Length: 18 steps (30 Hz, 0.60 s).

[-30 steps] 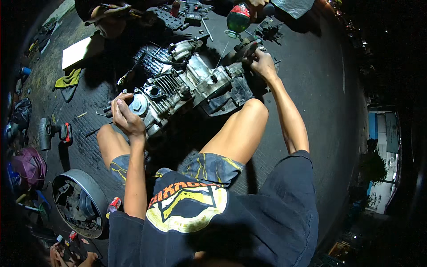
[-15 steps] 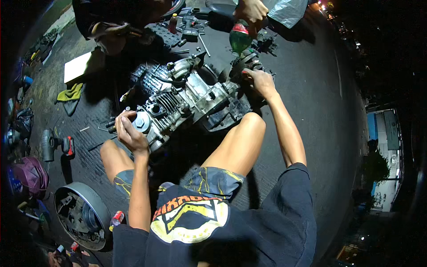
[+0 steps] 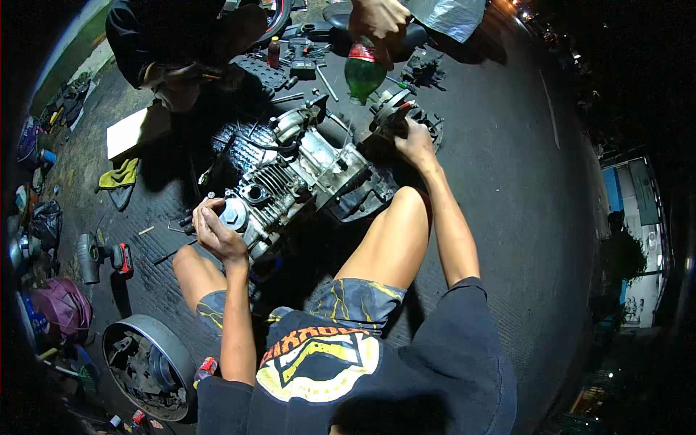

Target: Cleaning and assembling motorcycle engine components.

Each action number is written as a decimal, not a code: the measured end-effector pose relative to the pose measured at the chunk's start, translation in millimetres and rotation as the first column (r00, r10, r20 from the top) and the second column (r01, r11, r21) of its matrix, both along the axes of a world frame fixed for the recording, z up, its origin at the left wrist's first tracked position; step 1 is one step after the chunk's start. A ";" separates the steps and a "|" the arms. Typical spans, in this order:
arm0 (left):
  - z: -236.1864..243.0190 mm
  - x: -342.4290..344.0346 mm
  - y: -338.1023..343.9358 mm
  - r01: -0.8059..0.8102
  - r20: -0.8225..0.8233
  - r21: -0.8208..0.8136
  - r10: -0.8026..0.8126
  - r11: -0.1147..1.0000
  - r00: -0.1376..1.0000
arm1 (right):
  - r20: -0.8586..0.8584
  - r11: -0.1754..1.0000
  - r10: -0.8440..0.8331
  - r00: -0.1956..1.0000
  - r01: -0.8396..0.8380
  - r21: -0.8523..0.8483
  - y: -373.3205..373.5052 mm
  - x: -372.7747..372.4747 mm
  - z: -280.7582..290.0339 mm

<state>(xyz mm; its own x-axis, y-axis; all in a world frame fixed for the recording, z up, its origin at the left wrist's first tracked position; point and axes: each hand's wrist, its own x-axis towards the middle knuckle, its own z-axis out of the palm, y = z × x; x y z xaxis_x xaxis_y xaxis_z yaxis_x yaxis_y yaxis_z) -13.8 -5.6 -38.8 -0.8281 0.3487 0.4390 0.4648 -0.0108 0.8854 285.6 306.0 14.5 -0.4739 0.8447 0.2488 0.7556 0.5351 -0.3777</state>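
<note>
A greasy metal engine (image 3: 319,163) with a finned cylinder lies across the ground before my knees. My left hand (image 3: 220,233) curls round its near-left end, beside a silver round cap (image 3: 233,214). With my right hand (image 3: 417,143) I grip a dark, roundish engine part (image 3: 388,119) at the engine's far-right end; a small red spot shows by my fingertips. Just above that part, another person's hand (image 3: 378,18) holds a green plastic bottle (image 3: 365,76) with a red label, neck down. Whether liquid is flowing, I cannot tell.
Another person (image 3: 170,43) crouches at the far left by a bright white box (image 3: 134,133) and a yellow-grey cloth (image 3: 119,177). Tools and a cordless drill (image 3: 301,65) lie beyond the engine. At left are another power tool (image 3: 90,257) and a round metal basin (image 3: 170,344) holding parts.
The dark engine part in my right hand now shows a wider gap from the engine body. The bottle has shifted left and up. My left hand keeps its place on the engine.
</note>
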 end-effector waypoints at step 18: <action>-3.9 -3.4 0.6 -0.033 -0.057 0.024 0.034 0.999 0.998 | -0.183 0.984 0.069 0.981 -0.038 0.172 -131.0 -53.3 13.0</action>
